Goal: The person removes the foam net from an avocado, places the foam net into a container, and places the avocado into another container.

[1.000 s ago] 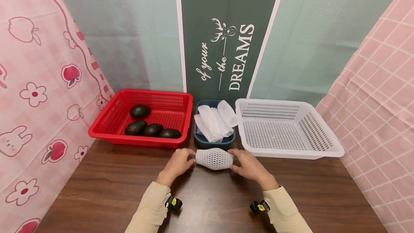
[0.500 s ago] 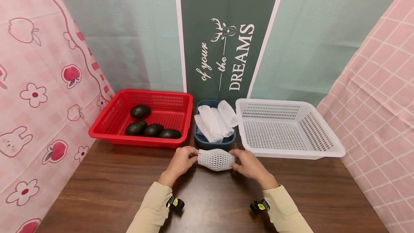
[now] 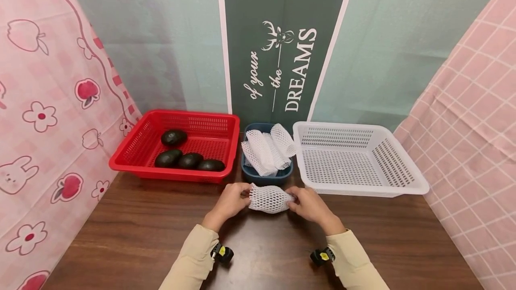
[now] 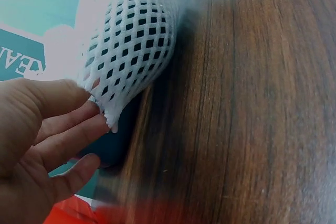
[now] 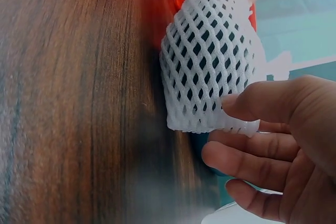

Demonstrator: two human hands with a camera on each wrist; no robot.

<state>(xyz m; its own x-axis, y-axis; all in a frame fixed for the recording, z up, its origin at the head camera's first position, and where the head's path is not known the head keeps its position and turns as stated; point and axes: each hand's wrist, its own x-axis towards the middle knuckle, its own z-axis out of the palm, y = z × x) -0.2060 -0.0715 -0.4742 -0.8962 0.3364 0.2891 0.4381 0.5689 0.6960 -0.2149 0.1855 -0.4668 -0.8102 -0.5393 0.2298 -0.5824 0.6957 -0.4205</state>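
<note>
In the head view a white foam net sleeve (image 3: 269, 199) lies across the table between both hands. Something dark and rounded fills it, showing through the mesh (image 4: 137, 35) in the left wrist view. My left hand (image 3: 231, 200) pinches the sleeve's left end, its thumb (image 4: 63, 96) on one side and fingers on the other. At the opposite end my right hand (image 3: 311, 205) pinches the rim, the thumb (image 5: 257, 100) pressing the net and the fingers behind it. Several dark avocados (image 3: 190, 160) lie in the red basket (image 3: 173, 174) at the left.
Behind the sleeve stands a blue bin (image 3: 251, 174) with several white net sleeves (image 3: 262, 151) in it. At the right is a white basket (image 3: 363, 190). Patterned cloths hang at the back and both sides of the wooden table (image 3: 266, 254).
My left hand has shifted right and a little up, bringing the sleeve's left end closer to my right hand. The sleeve looks shorter, its left end flared. The right hand stays nearly in place.
</note>
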